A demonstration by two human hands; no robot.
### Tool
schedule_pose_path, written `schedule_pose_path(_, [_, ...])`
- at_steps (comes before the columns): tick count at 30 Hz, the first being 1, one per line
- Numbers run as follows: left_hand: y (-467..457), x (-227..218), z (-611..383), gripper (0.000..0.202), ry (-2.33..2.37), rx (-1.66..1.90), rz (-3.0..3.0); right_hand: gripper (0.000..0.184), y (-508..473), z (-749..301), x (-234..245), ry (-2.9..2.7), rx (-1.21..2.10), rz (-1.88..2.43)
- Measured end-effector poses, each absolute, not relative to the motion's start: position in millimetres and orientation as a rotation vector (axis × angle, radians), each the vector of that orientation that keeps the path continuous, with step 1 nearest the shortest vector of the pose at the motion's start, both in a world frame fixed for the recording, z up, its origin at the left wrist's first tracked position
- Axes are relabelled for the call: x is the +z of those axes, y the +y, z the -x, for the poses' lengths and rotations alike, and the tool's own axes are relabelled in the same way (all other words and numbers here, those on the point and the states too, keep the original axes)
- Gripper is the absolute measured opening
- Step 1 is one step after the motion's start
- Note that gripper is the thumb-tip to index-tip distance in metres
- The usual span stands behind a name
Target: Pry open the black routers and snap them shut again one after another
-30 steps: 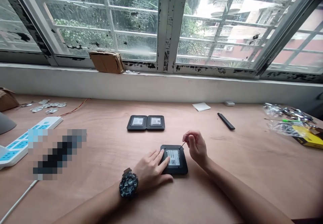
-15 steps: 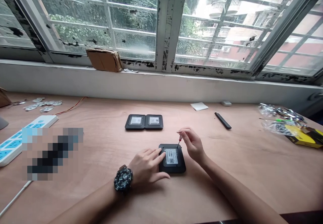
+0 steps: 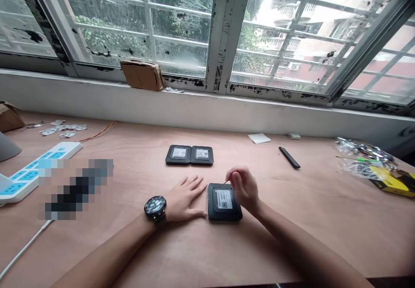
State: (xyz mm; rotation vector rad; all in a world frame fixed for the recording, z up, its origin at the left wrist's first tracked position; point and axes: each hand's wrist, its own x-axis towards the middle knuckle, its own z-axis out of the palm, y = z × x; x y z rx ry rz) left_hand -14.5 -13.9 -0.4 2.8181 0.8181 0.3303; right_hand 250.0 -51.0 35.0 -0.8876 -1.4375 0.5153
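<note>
Plywood desk (image 3: 311, 240) under a window (image 3: 178, 28). Black plastic device (image 3: 224, 201), matte with a white label, is lying flat mid-desk, no longer under the left hand (image 3: 184, 197). That hand is now resting on the wood just beside it at 9 o'clock, fingers spread. Right hand (image 3: 244, 188) is hovering at 1 o'clock, fingers pinching a thin screwdriver (image 3: 224, 184) near the device's top edge.

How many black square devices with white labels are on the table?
3: left black device, right black device side by side farther off; near black device under the right hand, beside the left hand. The blurred patch may hide more.
</note>
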Motion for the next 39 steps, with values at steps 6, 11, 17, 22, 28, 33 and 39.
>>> schedule_pose_path(6, [-14.6,-0.2,18.0,0.094,0.816,0.358,-2.795,0.018,-41.8,-228.3,25.7,-1.744,0.445,0.906])
schedule_pose_path(11, [-14.8,0.3,16.5,0.095,0.817,0.353,-2.789,0.018,-39.5,-227.8,22.5,-1.714,0.494,0.933])
schedule_pose_path(17, [-14.8,2.5,14.8,0.097,0.815,0.32,-2.777,0.036,-36.4,-225.2,38.2,-1.722,0.779,0.941])
schedule_pose_path(22, [-14.2,0.7,16.0,0.098,0.81,0.374,-2.79,0.032,-37.0,-222.5,41.4,-1.653,1.067,0.842])
schedule_pose_path(28, [-11.3,-1.6,19.5,0.095,0.796,0.393,-2.806,0.023,-34.2,-262.9,50.1,-1.569,0.584,0.992])
schedule_pose_path(33, [-10.3,1.3,17.5,0.098,0.782,0.445,-2.799,0.02,-24.4,-325.5,37.0,-2.098,0.188,1.233])
schedule_pose_path(39, [-24.8,5.9,-4.7,0.125,0.793,0.484,-2.707,0.023,-35.3,-338.9,15.5,-2.233,0.165,1.36])
